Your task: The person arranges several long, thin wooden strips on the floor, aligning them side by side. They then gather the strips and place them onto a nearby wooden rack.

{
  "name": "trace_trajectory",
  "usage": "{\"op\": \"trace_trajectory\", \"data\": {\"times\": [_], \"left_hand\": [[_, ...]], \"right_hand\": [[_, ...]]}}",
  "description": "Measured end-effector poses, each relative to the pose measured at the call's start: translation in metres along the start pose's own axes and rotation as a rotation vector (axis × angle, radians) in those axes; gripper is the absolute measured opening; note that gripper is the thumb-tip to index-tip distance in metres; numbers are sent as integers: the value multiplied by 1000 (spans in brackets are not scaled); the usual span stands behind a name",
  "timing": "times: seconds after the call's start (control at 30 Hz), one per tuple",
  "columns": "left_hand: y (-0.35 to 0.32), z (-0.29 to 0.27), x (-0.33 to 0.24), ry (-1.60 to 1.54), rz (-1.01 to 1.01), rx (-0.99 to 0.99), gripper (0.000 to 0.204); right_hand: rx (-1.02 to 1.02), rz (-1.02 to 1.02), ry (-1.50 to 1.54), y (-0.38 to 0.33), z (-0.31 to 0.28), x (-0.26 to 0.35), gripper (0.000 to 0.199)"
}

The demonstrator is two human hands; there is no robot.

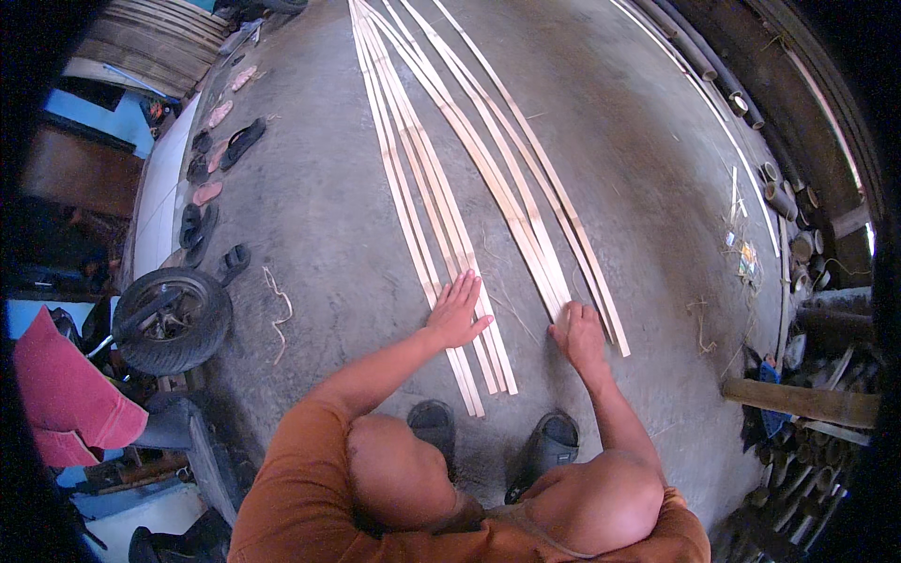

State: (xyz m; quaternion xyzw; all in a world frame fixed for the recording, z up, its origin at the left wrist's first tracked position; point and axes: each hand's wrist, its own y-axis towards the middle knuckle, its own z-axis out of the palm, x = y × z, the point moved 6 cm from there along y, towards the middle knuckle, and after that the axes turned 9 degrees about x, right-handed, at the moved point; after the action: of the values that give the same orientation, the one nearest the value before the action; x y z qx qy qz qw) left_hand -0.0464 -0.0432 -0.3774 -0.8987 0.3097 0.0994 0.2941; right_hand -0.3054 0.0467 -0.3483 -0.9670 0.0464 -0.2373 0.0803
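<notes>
Long, pale split bamboo strips lie on the concrete floor, fanning toward me from where they draw close together at the far end. My left hand (458, 311) rests flat, fingers stretched, across the left group of strips (495, 347). Over the near end of the middle strips (516, 218) my right hand (580, 336) is closed, with its fingers curled down onto them. Its fingertips are partly hidden. Just right of that hand, two more strips (580, 235) lie apart from the middle ones.
My sandals (554, 443) are at the strips' near ends. A wheel with a tyre (173, 321) and scattered footwear (244, 143) line the left. Thick bamboo poles (802, 402) and cut bamboo pieces are stacked along the right. Loose fibres (278, 314) lie on the floor.
</notes>
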Motion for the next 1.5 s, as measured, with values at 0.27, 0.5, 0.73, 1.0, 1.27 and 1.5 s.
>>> {"op": "trace_trajectory", "data": {"times": [0.27, 0.5, 0.73, 1.0, 1.27, 1.5], "left_hand": [[1, 4, 3, 4, -29, 10, 91], [2, -16, -10, -65, 30, -277, 75], [38, -14, -2, -823, -292, -295, 44], [43, -2, -5, -1332, -387, -178, 53], [40, 5, -17, -1455, -408, 27, 84], [46, 3, -16, -1398, -409, 26, 79]], "right_hand": [[184, 146, 183, -12, -18, 31, 50], [245, 75, 365, -31, 13, 38, 42], [432, 237, 1078, -59, 69, 67, 30], [93, 173, 836, -46, 62, 40, 34], [-102, -47, 495, -40, 32, 43, 30], [33, -186, 481, -30, 26, 57, 28]]}}
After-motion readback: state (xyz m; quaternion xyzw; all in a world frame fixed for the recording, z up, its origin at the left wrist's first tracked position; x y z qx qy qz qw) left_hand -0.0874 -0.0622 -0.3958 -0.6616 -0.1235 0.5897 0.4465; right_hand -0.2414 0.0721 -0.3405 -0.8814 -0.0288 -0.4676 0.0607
